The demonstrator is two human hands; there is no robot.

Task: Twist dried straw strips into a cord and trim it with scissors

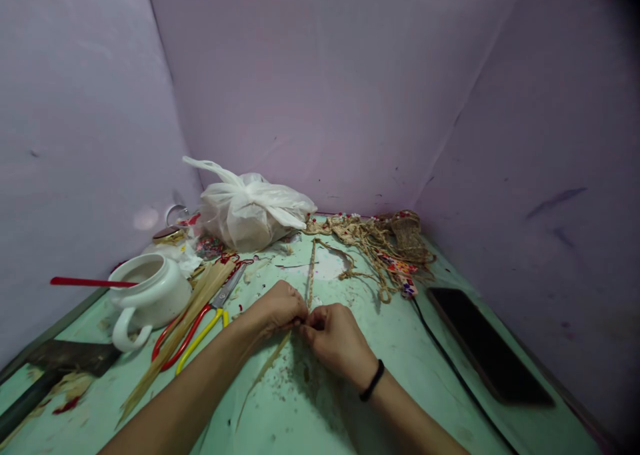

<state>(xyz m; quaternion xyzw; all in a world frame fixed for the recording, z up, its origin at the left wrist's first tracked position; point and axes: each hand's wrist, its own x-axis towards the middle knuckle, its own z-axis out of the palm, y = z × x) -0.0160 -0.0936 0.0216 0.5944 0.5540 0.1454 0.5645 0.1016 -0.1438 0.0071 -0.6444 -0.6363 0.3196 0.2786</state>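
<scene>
Nearest, a thin, dry strip of plant fiber [263, 373] pokes out from under the left hand [284, 305]. That hand and the right hand [339, 338] pinch tightly, fingertips close together, on the near end of a braided cord [311, 278]. The cord runs away from them over the green table [400, 355]. It looks light, bendy and rough, not slippery. The loose strip could split; the tight braid seems the best place to hold.

L forearm [200, 381] slants up & inward from btm edge; L grip [281, 308] knuckles-up, fingers curled in. R forearm [405, 408] angles in from btm R, R grip [339, 340] w/ thumb & index pinched. Fingertips v. close, can't tell if touching.
</scene>
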